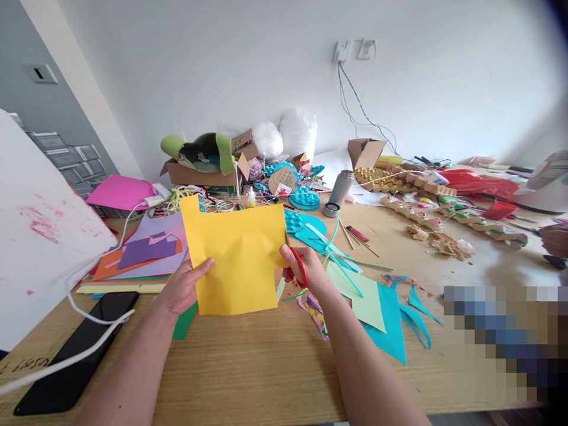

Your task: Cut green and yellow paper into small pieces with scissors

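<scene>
A yellow sheet of paper (239,260) with a notch cut from its top edge is held upright above the table. My left hand (189,284) pinches its left side, thumb lying on the near face. At the sheet's right edge, my right hand (306,269) grips red-handled scissors (303,269). Their dark blades point upward by the paper's edge; how far apart they stand, I cannot tell. Below and right of the sheet lie small paper scraps (314,313), a pale green sheet (357,296) and a blue sheet (393,322).
Stacked coloured paper (146,251) and a black phone (80,352) with a white cable lie at left. Behind stand a cardboard box (199,177) and a grey thermos (341,192). Egg-carton crafts (408,213) spread across the right. Another person's hand (554,241) shows at the right edge.
</scene>
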The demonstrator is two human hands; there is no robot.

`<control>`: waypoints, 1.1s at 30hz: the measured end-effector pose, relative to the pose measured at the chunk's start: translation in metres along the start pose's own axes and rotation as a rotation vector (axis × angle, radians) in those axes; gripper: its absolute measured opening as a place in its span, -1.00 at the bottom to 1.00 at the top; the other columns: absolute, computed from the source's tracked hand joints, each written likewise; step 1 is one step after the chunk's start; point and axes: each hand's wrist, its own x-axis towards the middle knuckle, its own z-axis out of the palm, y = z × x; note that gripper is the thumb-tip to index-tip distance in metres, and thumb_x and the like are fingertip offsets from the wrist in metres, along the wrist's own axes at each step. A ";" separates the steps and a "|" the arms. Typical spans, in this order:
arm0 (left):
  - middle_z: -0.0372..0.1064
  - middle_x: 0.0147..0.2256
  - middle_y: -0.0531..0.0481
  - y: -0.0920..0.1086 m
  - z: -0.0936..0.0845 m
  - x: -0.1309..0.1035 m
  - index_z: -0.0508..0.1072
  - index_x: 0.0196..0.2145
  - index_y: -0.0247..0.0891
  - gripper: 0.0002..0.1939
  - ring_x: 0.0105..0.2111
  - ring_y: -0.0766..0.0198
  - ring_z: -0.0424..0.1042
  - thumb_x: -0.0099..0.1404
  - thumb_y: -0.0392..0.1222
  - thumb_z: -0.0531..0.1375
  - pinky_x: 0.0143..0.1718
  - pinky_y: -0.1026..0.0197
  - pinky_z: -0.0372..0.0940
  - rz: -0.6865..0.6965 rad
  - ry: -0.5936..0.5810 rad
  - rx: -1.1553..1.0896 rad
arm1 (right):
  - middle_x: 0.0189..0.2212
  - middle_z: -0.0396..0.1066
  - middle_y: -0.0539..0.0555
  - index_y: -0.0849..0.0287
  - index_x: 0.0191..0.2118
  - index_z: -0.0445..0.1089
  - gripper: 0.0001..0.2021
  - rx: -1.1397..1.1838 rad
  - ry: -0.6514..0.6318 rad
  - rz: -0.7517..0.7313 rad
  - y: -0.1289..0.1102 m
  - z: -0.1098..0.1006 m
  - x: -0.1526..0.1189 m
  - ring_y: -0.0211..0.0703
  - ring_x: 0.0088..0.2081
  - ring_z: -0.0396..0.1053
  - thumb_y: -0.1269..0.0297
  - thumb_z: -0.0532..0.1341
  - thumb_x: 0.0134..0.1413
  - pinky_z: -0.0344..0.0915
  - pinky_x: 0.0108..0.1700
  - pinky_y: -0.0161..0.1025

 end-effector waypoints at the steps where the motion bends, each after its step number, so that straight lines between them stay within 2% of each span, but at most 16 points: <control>1: 0.51 -0.06 -0.21 0.000 0.000 0.000 0.49 0.00 -0.23 -0.45 -0.07 -0.09 0.49 0.03 -0.11 0.39 0.00 -0.03 0.38 -0.004 0.000 0.000 | -0.72 0.37 0.08 0.19 -0.66 0.25 -0.38 0.008 -0.007 -0.016 0.000 0.000 0.000 -0.34 -0.72 0.23 -0.28 0.01 0.11 0.10 -0.66 -0.40; 7: 0.52 -0.09 -0.20 -0.001 0.000 -0.001 0.49 0.01 -0.22 -0.47 -0.08 -0.06 0.50 0.05 -0.12 0.38 -0.02 0.00 0.39 -0.024 -0.012 0.002 | -0.72 0.37 0.08 0.20 -0.64 0.27 -0.37 -0.021 0.024 0.008 0.006 0.001 0.003 -0.34 -0.75 0.20 -0.32 0.04 0.06 0.10 -0.68 -0.39; 13: 0.52 -0.08 -0.17 0.000 0.002 -0.002 0.47 0.02 -0.20 -0.47 -0.07 -0.06 0.50 0.07 -0.14 0.37 -0.03 -0.01 0.40 -0.035 -0.004 -0.030 | -0.66 0.42 0.09 0.19 -0.62 0.26 -0.42 -0.065 0.060 -0.044 0.005 0.001 0.004 -0.25 -0.64 0.35 -0.27 0.09 0.06 0.16 -0.62 -0.39; 22: 0.52 -0.09 -0.22 -0.001 -0.004 0.000 0.52 -0.05 -0.24 -0.52 -0.06 -0.10 0.49 0.05 -0.12 0.37 -0.02 -0.03 0.39 -0.051 -0.019 0.013 | -0.68 0.40 0.09 0.20 -0.59 0.29 -0.41 0.011 -0.020 -0.013 -0.003 -0.004 -0.003 -0.27 -0.64 0.32 -0.26 0.02 0.12 0.14 -0.59 -0.38; 27: 0.53 -0.10 -0.23 0.002 -0.004 -0.001 0.53 -0.06 -0.26 -0.54 -0.09 -0.10 0.50 0.05 -0.14 0.37 -0.06 -0.03 0.41 -0.083 -0.017 0.002 | -0.71 0.35 0.06 0.18 -0.63 0.26 -0.37 0.048 -0.103 -0.067 -0.004 -0.006 -0.005 -0.29 -0.64 0.30 -0.26 -0.08 0.17 0.19 -0.55 -0.38; 33: 0.54 -0.13 -0.23 0.003 -0.001 -0.003 0.48 0.01 -0.23 -0.47 -0.11 -0.10 0.51 0.05 -0.13 0.37 -0.09 -0.04 0.42 -0.094 -0.031 0.017 | -0.68 0.35 0.04 0.22 -0.53 0.32 -0.44 0.090 -0.036 0.022 -0.004 -0.003 -0.003 -0.28 -0.66 0.31 -0.25 0.06 0.10 0.13 -0.65 -0.40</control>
